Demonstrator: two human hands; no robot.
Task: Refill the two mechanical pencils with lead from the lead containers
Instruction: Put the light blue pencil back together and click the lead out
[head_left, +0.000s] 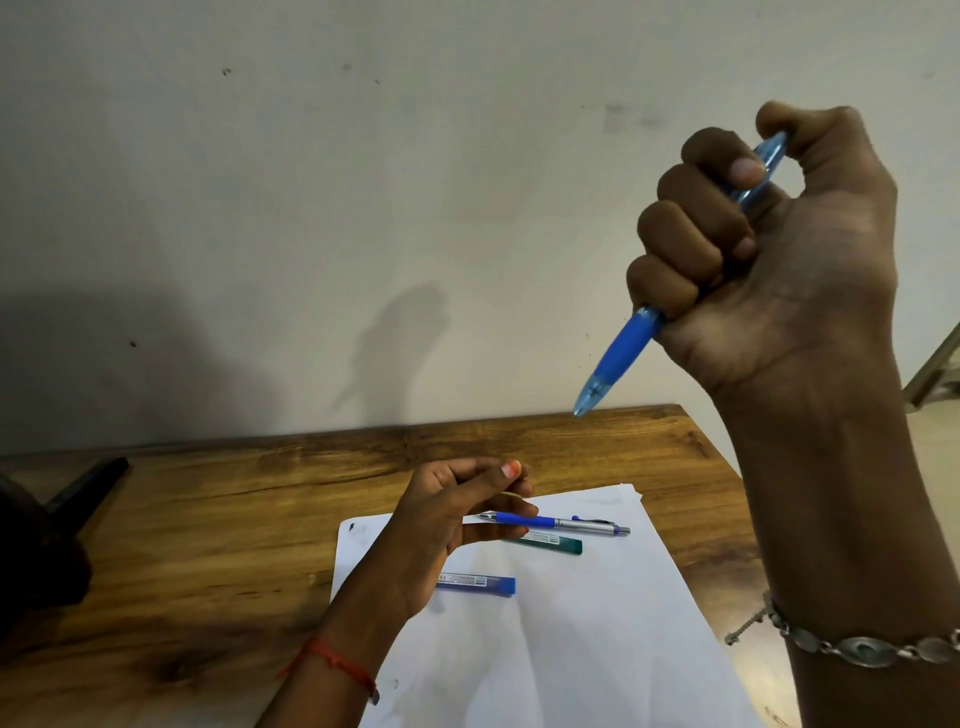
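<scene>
- High on the right, raised in front of the wall, my right hand (769, 249) is closed in a fist round the light-blue pencil (621, 353). All four fingers wrap its barrel, and my thumb sits over its top end.
- That pencil slants, with its clear tip pointing down and to the left. The darker blue grip section shows just below my little finger.
- Lower down, my left hand (447, 525) is over the left part of the white paper (597, 634), palm turned to the right and fingers loosely curled. The thumb tip lies close against the forefinger tip, and I cannot tell whether anything thin is pinched between them.
- The silver-and-blue pencil (566, 524) lies flat on the far part of the paper. Its tip points left, right by the fingertips of my left hand.
- The green lead container (553, 544) lies just nearer than that pencil and almost parallel to it, with its left end hidden behind my fingers.
- The blue lead container (480, 583) lies nearer still on the paper, beside the heel of my left hand.
- The paper rests on the wooden table (208, 519), towards its right side.
- A metal bracelet (857, 647) circles my right wrist and a red thread (332, 657) my left.
- A dark object (88, 491) lies at the table's far left edge.
</scene>
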